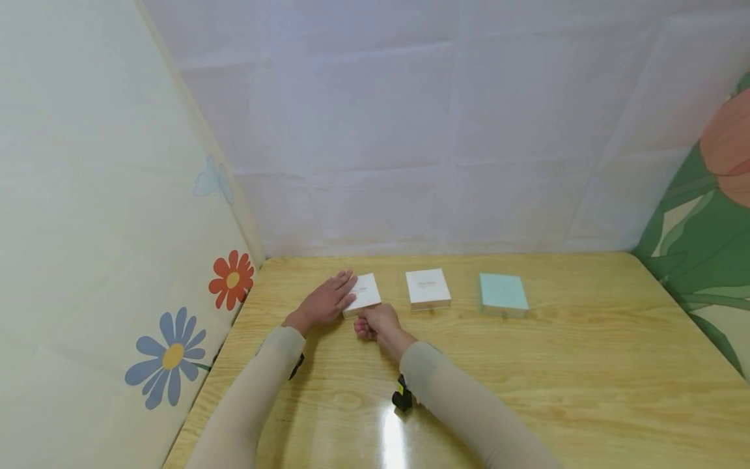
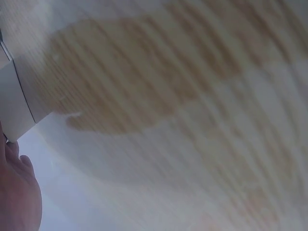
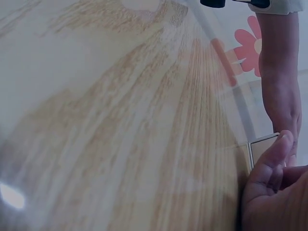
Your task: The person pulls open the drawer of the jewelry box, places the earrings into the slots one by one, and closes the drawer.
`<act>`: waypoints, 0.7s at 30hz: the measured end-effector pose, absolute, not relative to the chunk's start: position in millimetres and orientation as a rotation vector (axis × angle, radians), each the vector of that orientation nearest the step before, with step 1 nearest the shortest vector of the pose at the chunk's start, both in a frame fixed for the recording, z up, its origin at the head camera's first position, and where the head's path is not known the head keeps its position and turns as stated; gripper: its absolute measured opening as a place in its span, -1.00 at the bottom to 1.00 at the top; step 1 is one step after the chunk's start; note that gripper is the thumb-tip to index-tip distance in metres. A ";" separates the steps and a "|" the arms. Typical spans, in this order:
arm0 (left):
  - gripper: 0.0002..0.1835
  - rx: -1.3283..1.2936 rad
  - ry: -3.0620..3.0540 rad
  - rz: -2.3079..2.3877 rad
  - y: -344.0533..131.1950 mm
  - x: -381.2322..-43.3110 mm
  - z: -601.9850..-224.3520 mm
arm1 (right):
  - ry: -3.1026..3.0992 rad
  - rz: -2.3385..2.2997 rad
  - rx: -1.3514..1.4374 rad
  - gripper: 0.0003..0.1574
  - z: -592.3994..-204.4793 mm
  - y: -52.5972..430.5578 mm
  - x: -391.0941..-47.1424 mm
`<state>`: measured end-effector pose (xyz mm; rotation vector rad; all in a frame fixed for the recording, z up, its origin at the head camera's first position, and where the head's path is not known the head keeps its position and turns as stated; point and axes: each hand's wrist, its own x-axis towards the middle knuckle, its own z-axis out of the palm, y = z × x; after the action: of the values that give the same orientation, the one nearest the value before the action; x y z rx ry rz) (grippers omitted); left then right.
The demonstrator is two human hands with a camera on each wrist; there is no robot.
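Note:
My left hand (image 1: 329, 299) lies over the left side of a flat white box (image 1: 367, 289) on the table, fingers straight across its printed top. At the front edge of the same box is my right hand (image 1: 381, 324), fingers curled under and thumb at the edge. In the right wrist view, the thumb (image 3: 275, 154) presses up along the front face of the box (image 3: 259, 150); the other fingers are mostly hidden. The left wrist view catches the side of the white box (image 2: 17, 101) at its left edge.
To the right stands a second white box (image 1: 428, 286) with small lettering, then a mint-green box (image 1: 503, 293). All are on a glossy wood-grain table (image 1: 556, 391). A pale cloth wall (image 1: 410, 163) rises behind, with a flower-printed panel (image 1: 117, 228) on the left.

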<state>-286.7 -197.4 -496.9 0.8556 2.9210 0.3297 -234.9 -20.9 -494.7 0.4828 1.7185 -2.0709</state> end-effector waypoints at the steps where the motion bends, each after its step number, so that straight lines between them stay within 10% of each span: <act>1: -0.36 0.858 2.922 0.322 -197.3 -286.8 -497.5 | 1.722 -2.068 0.483 -0.82 -494.8 -20.8 -234.9; 21: -0.36 0.720 2.921 0.480 -190.3 -283.3 -495.9 | 1.917 -1.930 0.361 -0.66 -484.2 2.1 -224.2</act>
<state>-283.3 -190.3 -495.9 0.7203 2.9215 0.4799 -224.2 2.1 -484.2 0.3610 1.9166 -1.9299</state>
